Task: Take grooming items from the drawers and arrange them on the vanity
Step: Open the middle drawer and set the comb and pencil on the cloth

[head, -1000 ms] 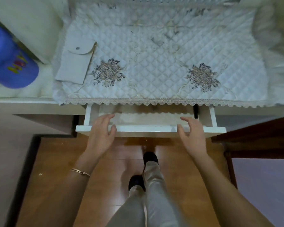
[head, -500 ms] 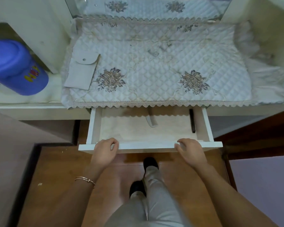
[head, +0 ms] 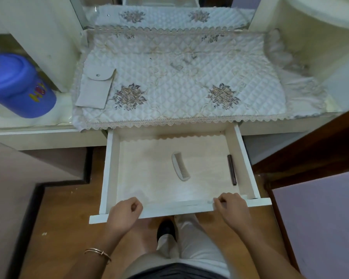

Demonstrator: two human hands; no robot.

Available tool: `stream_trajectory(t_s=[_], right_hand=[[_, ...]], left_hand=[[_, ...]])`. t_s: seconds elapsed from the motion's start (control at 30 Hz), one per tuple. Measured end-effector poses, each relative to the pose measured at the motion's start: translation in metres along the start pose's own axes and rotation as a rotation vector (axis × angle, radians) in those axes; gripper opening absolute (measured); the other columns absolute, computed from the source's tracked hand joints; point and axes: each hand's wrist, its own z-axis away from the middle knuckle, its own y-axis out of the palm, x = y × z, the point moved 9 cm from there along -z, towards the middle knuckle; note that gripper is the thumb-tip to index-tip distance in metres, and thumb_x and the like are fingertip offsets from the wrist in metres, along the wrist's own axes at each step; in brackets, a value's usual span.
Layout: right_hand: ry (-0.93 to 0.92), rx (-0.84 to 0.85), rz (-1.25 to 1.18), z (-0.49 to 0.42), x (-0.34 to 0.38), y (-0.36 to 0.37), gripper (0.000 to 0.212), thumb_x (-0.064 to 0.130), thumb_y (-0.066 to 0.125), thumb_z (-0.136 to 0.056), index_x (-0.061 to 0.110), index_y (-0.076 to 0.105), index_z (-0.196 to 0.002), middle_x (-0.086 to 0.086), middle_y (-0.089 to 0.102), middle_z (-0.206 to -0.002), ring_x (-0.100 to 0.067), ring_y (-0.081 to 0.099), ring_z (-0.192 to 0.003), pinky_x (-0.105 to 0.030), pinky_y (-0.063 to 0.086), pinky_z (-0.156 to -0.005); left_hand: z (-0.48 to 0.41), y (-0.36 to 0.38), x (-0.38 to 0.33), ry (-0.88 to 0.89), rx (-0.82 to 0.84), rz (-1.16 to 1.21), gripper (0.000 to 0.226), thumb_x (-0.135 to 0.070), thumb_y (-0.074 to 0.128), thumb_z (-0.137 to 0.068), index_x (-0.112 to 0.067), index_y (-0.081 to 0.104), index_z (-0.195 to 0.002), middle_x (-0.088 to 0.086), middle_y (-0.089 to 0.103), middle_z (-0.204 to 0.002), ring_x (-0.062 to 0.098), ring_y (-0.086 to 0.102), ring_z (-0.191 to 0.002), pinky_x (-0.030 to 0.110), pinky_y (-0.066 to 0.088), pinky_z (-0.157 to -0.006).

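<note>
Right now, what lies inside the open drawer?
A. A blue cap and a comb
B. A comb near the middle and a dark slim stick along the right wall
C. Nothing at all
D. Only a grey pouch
B: the pale comb lies near the middle of the drawer floor, and a dark slim stick lies along its right wall; the grey pouch sits up on the vanity cloth.
</note>
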Motion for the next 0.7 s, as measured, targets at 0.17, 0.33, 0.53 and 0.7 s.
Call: stream_trajectory(t_s=[0.17, 0.33, 0.53, 0.7], right_hand=[[-0.001, 0.04, -0.07, 0.001, -0.003, 0.0, 0.024, 0.027, 0.05, -0.09, 0.013, 0.068, -0.083, 0.0, 0.068, -0.082, -0.016, 0.053, -0.084, -0.03, 0.044, -0.072], [0.037, 0.083, -0.096, -0.004, -0.011, 0.002, 0.026, 0.032, 0.049, -0.09, 0.024, 0.061, -0.067, 0.002, 0.066, -0.075, -0.012, 0.053, -0.079, -0.03, 0.047, -0.069], [0.137, 0.145, -0.213, -0.034, -0.027, -0.006, 0.037, 0.035, 0.051, -0.088, 0.025, 0.047, -0.053, 0.005, 0.051, -0.052, -0.015, 0.056, -0.06, -0.029, 0.042, -0.058], [0.183, 0.143, -0.197, -0.086, -0.039, -0.014, 0.032, 0.016, 0.052, -0.088, 0.015, 0.054, -0.12, -0.004, 0.058, -0.12, -0.02, 0.054, -0.111, -0.031, 0.044, -0.097]], left_hand=[[-0.002, 0.001, -0.008, -0.009, 0.016, -0.096, 0.03, -0.021, 0.043, -0.09, -0.027, 0.041, -0.061, -0.005, 0.046, -0.054, 0.011, 0.042, -0.053, 0.021, 0.027, -0.046], [-0.029, 0.027, -0.04, -0.021, 0.102, -0.006, 0.021, -0.022, 0.043, -0.091, -0.022, 0.05, -0.071, -0.003, 0.054, -0.065, 0.01, 0.046, -0.057, 0.024, 0.034, -0.052], [-0.086, 0.072, -0.083, -0.193, 0.116, 0.205, 0.03, -0.018, 0.057, -0.086, -0.004, 0.055, -0.113, 0.014, 0.061, -0.113, 0.027, 0.057, -0.101, 0.028, 0.04, -0.082], [-0.13, 0.089, -0.097, -0.35, 0.031, 0.025, 0.053, -0.025, 0.059, -0.081, 0.002, 0.042, -0.123, 0.023, 0.046, -0.124, 0.041, 0.043, -0.115, 0.042, 0.038, -0.094]])
